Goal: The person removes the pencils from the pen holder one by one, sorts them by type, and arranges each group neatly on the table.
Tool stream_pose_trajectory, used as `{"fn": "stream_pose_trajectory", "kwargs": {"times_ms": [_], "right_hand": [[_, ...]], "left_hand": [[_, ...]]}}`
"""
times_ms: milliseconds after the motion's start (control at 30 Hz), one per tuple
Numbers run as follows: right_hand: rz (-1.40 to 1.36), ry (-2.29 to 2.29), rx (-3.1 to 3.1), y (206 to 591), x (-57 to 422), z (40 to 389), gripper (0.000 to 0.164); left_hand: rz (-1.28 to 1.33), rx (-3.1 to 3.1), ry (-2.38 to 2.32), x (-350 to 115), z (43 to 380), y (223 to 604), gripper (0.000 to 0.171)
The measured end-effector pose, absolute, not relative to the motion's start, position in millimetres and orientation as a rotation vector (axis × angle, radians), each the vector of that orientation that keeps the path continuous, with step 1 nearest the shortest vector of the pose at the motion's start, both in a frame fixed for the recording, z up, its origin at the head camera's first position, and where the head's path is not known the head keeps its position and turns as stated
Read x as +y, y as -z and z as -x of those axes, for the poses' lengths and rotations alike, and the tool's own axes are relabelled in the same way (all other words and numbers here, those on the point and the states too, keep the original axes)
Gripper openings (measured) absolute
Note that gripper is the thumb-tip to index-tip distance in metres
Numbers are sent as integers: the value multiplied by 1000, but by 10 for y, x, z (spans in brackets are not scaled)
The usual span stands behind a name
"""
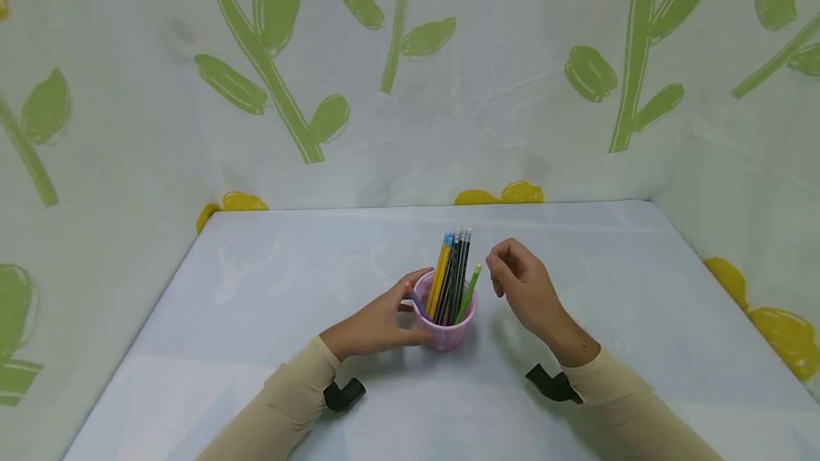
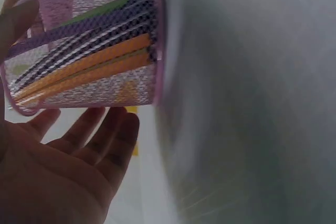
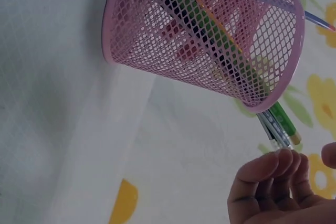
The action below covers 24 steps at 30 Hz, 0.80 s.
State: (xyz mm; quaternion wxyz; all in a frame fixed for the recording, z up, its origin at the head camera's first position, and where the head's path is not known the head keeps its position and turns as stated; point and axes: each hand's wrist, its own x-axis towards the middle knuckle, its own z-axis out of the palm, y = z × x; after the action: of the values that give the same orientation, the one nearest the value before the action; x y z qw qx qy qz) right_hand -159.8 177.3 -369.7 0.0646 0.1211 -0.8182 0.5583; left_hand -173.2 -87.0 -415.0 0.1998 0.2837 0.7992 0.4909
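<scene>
A pink mesh pencil cup [image 1: 445, 337] stands upright on the table, with yellow pencils [image 1: 438, 283], black pencils [image 1: 463, 269] and a green pencil [image 1: 470, 293] in it. A purple pencil [image 1: 419, 303] with a reddish end leans toward the left rim. My left hand [image 1: 384, 319] holds the cup from the left, thumb at the front and fingers along the far side; in the left wrist view its fingers [image 2: 118, 145] lie beside the mesh. To the right of the cup, my right hand [image 1: 525, 287] hovers with loosely bent fingers and nothing in them, close to the pencil ends.
The pale table [image 1: 288, 255] reaches back to a white curtain-like wall [image 1: 487, 105] printed with green leaves and yellow flowers. Dark wrist mounts [image 1: 346, 395] sit by both beige sleeves [image 1: 275, 404].
</scene>
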Motion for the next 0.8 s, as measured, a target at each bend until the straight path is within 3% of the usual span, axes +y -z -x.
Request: {"fn": "stream_pose_trajectory", "kwargs": {"times_ms": [800], "right_hand": [[-469, -1552, -2725, 3767, 1804, 1671, 16]], "left_hand": [[-875, 1991, -1429, -919, 1949, 4419, 76]]}}
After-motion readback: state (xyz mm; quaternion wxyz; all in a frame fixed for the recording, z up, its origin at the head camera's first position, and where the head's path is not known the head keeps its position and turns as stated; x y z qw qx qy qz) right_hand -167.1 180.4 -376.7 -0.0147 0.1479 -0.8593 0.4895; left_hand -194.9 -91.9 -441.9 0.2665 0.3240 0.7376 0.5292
